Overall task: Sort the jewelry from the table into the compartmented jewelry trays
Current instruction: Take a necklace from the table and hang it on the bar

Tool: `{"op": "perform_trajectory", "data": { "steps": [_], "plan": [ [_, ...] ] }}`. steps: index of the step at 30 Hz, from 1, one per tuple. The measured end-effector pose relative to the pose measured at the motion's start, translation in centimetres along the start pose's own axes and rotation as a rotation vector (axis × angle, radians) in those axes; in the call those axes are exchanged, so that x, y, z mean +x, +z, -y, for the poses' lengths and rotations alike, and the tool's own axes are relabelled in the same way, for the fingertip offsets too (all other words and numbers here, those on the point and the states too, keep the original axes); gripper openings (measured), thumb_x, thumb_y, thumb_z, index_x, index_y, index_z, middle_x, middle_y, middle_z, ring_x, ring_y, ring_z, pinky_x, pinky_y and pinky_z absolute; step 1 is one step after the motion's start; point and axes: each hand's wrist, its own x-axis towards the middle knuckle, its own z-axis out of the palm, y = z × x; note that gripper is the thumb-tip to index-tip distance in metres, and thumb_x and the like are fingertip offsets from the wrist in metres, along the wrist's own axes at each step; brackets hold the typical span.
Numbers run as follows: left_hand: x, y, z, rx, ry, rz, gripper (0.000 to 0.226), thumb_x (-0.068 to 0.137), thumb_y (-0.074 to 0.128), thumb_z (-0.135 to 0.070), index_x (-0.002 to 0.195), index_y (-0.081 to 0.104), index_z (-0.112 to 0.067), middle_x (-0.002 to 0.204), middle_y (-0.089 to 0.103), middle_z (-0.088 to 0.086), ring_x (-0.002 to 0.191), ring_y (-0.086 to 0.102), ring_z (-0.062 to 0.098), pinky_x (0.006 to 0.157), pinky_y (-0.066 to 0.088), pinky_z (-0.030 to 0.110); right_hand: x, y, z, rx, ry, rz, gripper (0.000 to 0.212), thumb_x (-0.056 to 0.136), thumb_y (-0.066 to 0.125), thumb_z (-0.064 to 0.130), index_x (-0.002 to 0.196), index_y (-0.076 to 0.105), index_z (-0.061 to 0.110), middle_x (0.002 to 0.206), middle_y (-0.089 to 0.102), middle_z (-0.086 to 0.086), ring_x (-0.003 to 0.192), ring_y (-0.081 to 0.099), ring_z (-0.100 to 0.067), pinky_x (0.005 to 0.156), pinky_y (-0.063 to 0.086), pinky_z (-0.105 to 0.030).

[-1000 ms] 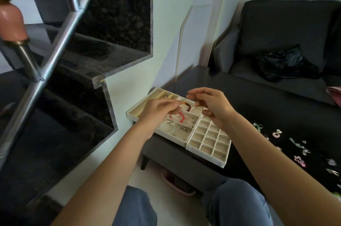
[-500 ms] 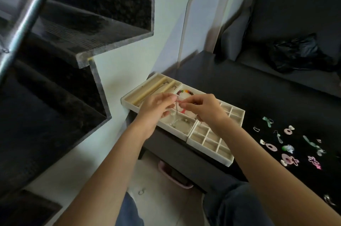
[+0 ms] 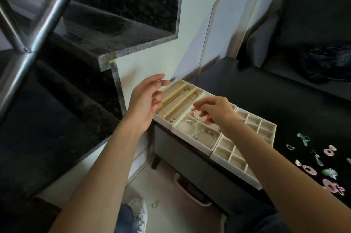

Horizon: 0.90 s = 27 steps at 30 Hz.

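Three cream jewelry trays stand side by side on the dark table's left corner. The left tray (image 3: 171, 88) has long padded bars. The middle tray (image 3: 191, 138) holds thin silver bangles and a red and white bracelet (image 3: 199, 116). The right tray (image 3: 266, 128) is a grid of small cells. My right hand (image 3: 216, 111) reaches down into the middle tray, its fingertips curled at the red bracelet. My left hand (image 3: 148, 99) hovers beside the left tray, fingers loosely spread and holding nothing. Loose earrings and hair clips (image 3: 311, 170) lie on the table at the right.
Dark granite stair steps (image 3: 106, 42) with a steel railing (image 3: 38, 29) rise close on the left. A grey sofa (image 3: 313, 23) with a black bag (image 3: 328, 61) stands behind the table. A small ring (image 3: 154, 205) and a pink item (image 3: 190, 191) lie on the floor below.
My left hand has drawn away from the middle tray to the left and opened. My right hand has lowered into that tray at the red bracelet. The view has tilted down.
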Motion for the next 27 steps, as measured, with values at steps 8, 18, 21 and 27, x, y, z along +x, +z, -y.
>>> {"op": "perform_trajectory", "data": {
  "steps": [8, 18, 21, 27],
  "plan": [
    [0.3, 0.7, -2.5, 0.439, 0.175, 0.218, 0.026, 0.096, 0.042, 0.002, 0.104, 0.063, -0.011, 0.088, 0.068, 0.003, 0.072, 0.059, 0.01, 0.064, 0.049, 0.02, 0.6, 2.7, 1.1, -0.075, 0.039, 0.231, 0.021, 0.089, 0.051, -0.001, 0.079, 0.065, 0.01, 0.084, 0.064, -0.009, 0.081, 0.06, -0.019, 0.067, 0.051, -0.028],
    [2.1, 2.5, -5.5, 0.624, 0.029, 0.243, 0.029, 0.095, 0.037, 0.002, 0.111, 0.06, -0.007, 0.098, 0.069, 0.005, 0.085, 0.067, 0.011, 0.074, 0.056, 0.02, 0.4, 2.8, 7.0, 0.163, -0.107, 0.238, 0.034, 0.089, 0.055, -0.001, 0.122, 0.057, 0.008, 0.11, 0.067, -0.01, 0.097, 0.065, -0.02, 0.082, 0.052, -0.031],
    [2.4, 2.6, -6.8, 0.627, 0.023, 0.219, 0.038, 0.091, 0.031, 0.008, 0.114, 0.058, -0.006, 0.097, 0.068, 0.004, 0.089, 0.066, 0.013, 0.078, 0.055, 0.021, 0.5, 2.8, 8.6, 0.209, -0.136, 0.311, 0.03, 0.088, 0.06, 0.003, 0.118, 0.059, 0.007, 0.108, 0.069, -0.009, 0.093, 0.068, -0.018, 0.081, 0.054, -0.028],
    [3.2, 2.5, -8.5, 0.9, 0.118, 0.138, 0.034, 0.09, 0.037, 0.005, 0.11, 0.06, -0.01, 0.105, 0.068, 0.008, 0.095, 0.064, 0.017, 0.084, 0.054, 0.03, 1.2, 3.5, 10.8, 0.068, -0.142, 0.144, 0.019, 0.085, 0.068, 0.007, 0.102, 0.066, -0.002, 0.075, 0.07, -0.005, 0.063, 0.067, -0.012, 0.062, 0.056, -0.019]
  ]
}}
